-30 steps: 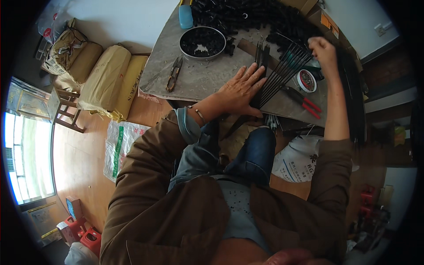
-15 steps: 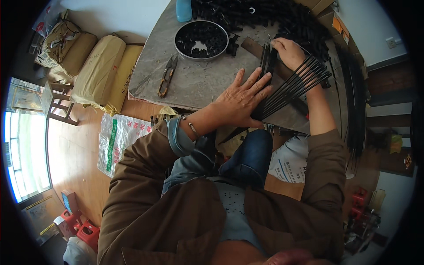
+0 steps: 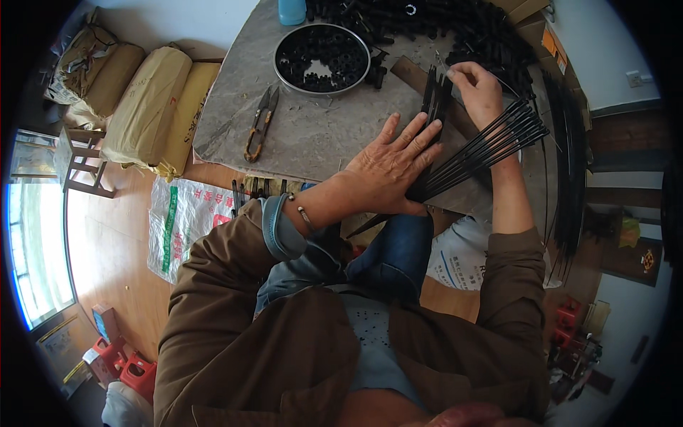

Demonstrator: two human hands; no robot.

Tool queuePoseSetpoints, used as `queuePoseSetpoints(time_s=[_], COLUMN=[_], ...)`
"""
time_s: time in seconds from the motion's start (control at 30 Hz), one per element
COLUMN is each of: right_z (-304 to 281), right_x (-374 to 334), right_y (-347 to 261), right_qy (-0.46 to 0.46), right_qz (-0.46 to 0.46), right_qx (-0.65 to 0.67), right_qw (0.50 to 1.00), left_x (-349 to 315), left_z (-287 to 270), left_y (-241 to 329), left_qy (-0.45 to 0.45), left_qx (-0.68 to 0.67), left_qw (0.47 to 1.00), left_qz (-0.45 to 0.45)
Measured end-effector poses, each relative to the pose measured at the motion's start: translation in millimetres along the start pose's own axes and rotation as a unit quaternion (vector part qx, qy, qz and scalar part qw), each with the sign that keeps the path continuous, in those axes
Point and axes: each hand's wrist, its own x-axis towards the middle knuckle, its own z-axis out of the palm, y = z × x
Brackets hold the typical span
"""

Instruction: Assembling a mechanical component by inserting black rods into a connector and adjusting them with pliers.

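Head view: the left hand (image 3: 395, 164) lies palm down at the near edge of the table (image 3: 327, 124), fingers spread wide across the black rods (image 3: 484, 148). The rods fan out from beneath this hand toward the right; a second group, the short rod ends (image 3: 432, 99), points away from the person past the fingertips. A dark tapered end projects below the palm, beyond the table edge. The right hand (image 3: 480, 92) is beside the short rod ends, thumb and forefinger drawn narrow; whether they pinch anything cannot be told at this scale.

Obstructions: the left hand covers the point where the rods converge. The fan crosses in front of the right wrist and hides part of the table. A flat brown strip (image 3: 408, 73) runs beneath the rods and is partly covered.

Surroundings: a round metal pan (image 3: 317, 68) containing small black parts is located left of the strip. Snips (image 3: 261, 128) with dark blades lie left of the pan. A blue container (image 3: 292, 11) is behind it. A heap of black cylindrical pieces (image 3: 491, 39) occupies the far side. Long black strands (image 3: 568, 164) hang at the right edge. A white sack (image 3: 457, 255) rests below the table.
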Motion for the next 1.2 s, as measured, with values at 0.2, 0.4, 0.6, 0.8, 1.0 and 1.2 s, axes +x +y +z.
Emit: queuePoseSetpoints(time_s=[0.2,0.4,0.6,0.8,1.0,1.2], right_z=[16.2,18.2,18.3,13.3,11.3,17.7], right_x=[-4.9,16.6,26.3,28.3,24.2,19.3], right_y=[-4.2,8.0,20.7,16.2,15.0,23.1], right_qy=[0.039,0.027,-0.028,-0.07,-0.024,0.049], right_qz=[-0.077,-0.133,-0.038,0.036,0.023,-0.025], right_qx=[-0.028,-0.062,-0.048,-0.048,-0.046,0.038], right_qw=[0.996,0.989,0.998,0.996,0.998,0.998], left_x=[0.6,0.3,-0.6,-0.5,-0.4,1.5], left_z=[-5.9,-3.7,-4.4,-6.2,-5.9,-6.0], left_y=[1.1,2.3,3.3,1.6,1.8,3.1], left_qy=[-0.023,-0.016,-0.018,-0.018,-0.011,-0.017], left_qx=[-0.013,-0.004,0.007,0.007,0.002,0.0], left_qw=[1.0,1.0,1.0,1.0,1.0,1.0], left_qz=[-0.003,-0.002,-0.003,-0.006,-0.001,0.004])
